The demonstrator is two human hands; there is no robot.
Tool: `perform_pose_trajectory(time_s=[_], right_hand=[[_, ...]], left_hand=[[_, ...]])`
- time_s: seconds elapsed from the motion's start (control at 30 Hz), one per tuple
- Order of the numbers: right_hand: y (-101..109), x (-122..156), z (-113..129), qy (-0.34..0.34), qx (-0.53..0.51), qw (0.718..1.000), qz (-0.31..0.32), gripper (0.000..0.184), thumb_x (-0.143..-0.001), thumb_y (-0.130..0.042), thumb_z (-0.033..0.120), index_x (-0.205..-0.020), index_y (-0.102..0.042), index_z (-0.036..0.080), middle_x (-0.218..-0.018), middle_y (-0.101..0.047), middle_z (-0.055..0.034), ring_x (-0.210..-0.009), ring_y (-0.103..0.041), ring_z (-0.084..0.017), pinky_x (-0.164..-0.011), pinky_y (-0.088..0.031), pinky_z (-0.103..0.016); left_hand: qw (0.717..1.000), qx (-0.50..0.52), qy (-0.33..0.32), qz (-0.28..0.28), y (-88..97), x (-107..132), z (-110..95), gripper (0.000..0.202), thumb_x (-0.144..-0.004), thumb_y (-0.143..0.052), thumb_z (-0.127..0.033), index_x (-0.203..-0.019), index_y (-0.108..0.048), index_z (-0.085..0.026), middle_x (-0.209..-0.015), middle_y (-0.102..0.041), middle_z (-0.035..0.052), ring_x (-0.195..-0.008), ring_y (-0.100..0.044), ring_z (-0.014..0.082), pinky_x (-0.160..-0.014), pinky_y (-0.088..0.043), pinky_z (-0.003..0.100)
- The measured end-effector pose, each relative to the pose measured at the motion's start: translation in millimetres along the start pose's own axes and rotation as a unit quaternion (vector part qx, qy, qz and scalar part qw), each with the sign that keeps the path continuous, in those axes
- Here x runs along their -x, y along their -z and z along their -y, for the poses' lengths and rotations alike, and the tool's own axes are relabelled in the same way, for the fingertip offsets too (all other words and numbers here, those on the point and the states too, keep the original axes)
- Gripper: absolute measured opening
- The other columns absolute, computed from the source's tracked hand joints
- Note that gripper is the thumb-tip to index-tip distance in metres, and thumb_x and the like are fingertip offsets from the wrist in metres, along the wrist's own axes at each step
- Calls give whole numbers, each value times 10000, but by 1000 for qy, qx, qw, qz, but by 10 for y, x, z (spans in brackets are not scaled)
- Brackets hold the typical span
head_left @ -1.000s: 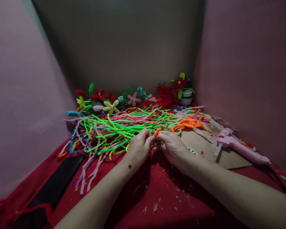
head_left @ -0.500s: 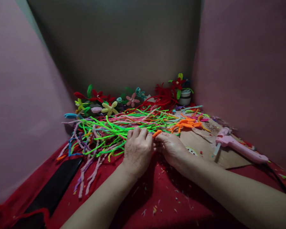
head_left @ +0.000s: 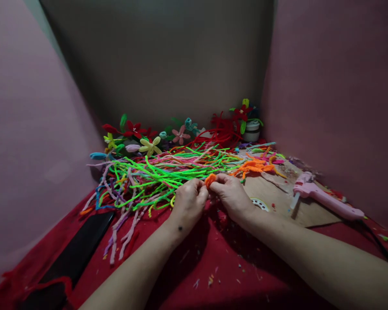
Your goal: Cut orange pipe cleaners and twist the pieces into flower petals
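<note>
Between my two hands is a short orange pipe cleaner (head_left: 210, 181), bent into a small curl. My left hand (head_left: 189, 200) pinches it from the left, with thumb and fingers pressed together. From the other side my right hand (head_left: 234, 198) grips it between thumb and forefinger. Right behind my hands spreads a heap of green pipe cleaners (head_left: 161, 174) mixed with pink and lilac ones. More orange pipe cleaners (head_left: 254, 166) lie in a cluster beyond my right hand. The lower end of the held piece is hidden by my fingers.
A pink glue gun (head_left: 326, 200) rests on a cardboard sheet (head_left: 287, 211) at right. Pipe-cleaner flowers (head_left: 150, 146) and a small white pot (head_left: 251, 131) stand along the back. A black flat object (head_left: 80, 245) lies left on the red cloth (head_left: 181, 280). Pink panels flank both sides.
The orange pipe cleaner went from a fairly straight piece to a rounded curl. My left hand rolled over so its thumb side shows, and both hands' fingers shifted on the piece.
</note>
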State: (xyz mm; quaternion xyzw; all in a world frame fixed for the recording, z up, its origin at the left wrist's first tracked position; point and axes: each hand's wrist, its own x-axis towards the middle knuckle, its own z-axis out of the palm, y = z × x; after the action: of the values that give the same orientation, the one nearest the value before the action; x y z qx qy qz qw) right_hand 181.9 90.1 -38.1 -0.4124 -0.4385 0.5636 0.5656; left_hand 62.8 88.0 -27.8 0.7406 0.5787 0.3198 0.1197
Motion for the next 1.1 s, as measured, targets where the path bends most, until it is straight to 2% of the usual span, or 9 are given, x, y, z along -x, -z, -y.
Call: perform_pose_trajectory(time_s=[0.13,0.3,0.37,0.5,0.63,0.73,0.9,1.03,1.1], right_hand=[[-5,-25,-39,-74,-104,992,25,57,-528,-524,140,-577,-504,163,-499,-529,31,-435,-489,-100,-444,-394,-230],[-37,-29,-69,-131,-187,974,19,46,-495,-484,110,-472,-490,150,-429,-481,29,-405,-440,-78,-439,-362,-218],[-53,-9,-51,-141,-194,971,15,64,-483,-463,111,-437,-474,153,-412,-469,29,-401,-431,-79,-431,-346,-219],[-72,35,-4,-67,-151,986,24,80,-486,-454,111,-428,-448,165,-394,-427,55,-388,-380,-71,-412,-300,-216],[-53,49,-19,2,-76,997,21,56,-549,-470,142,-501,-470,170,-455,-457,59,-435,-384,-75,-431,-296,-211],[-26,34,-74,40,-31,999,19,23,-591,-493,164,-591,-516,167,-536,-516,45,-488,-428,-86,-469,-330,-211],[-5,12,-136,56,-39,997,29,67,-622,-513,157,-678,-549,162,-580,-527,40,-516,-458,-87,-501,-370,-209],[8,10,-126,69,-38,996,36,72,-642,-542,162,-708,-573,155,-607,-546,36,-530,-478,-86,-526,-393,-215],[17,12,-115,70,-36,996,45,67,-652,-563,178,-707,-585,148,-611,-558,30,-536,-491,-88,-536,-402,-220]], left_hand=[[999,28,-19,3,10,-15,20,180,-792,-434,-229,-740,-594,-164,-715,-636,17,-639,-564,122,-603,-399,221],[980,-139,-137,-40,-36,65,-8,175,-828,-398,-186,-804,-570,-157,-774,-621,51,-710,-578,155,-648,-416,253],[972,-176,-150,-44,-53,93,-27,170,-842,-386,-191,-820,-552,-156,-762,-611,52,-706,-581,162,-635,-421,257],[968,-194,-150,-46,-67,114,-55,163,-857,-361,-185,-859,-518,-145,-773,-602,57,-709,-584,163,-632,-432,257],[962,-217,-160,-39,-48,95,-63,185,-852,-337,-163,-845,-519,-127,-788,-585,82,-727,-572,177,-633,-431,270],[974,-169,-146,-26,11,53,-58,157,-823,-380,-158,-808,-534,-133,-746,-592,66,-678,-560,163,-630,-419,264],[997,17,-63,33,129,-13,-60,145,-779,-422,-172,-697,-542,-165,-592,-570,-3,-534,-522,110,-540,-393,219],[975,189,49,103,174,-32,-66,111,-761,-437,-198,-676,-503,-173,-462,-505,-51,-387,-481,90,-408,-366,191],[958,247,70,129,189,-41,-68,104,-755,-449,-194,-664,-493,-171,-437,-498,-59,-354,-473,87,-379,-370,188]])
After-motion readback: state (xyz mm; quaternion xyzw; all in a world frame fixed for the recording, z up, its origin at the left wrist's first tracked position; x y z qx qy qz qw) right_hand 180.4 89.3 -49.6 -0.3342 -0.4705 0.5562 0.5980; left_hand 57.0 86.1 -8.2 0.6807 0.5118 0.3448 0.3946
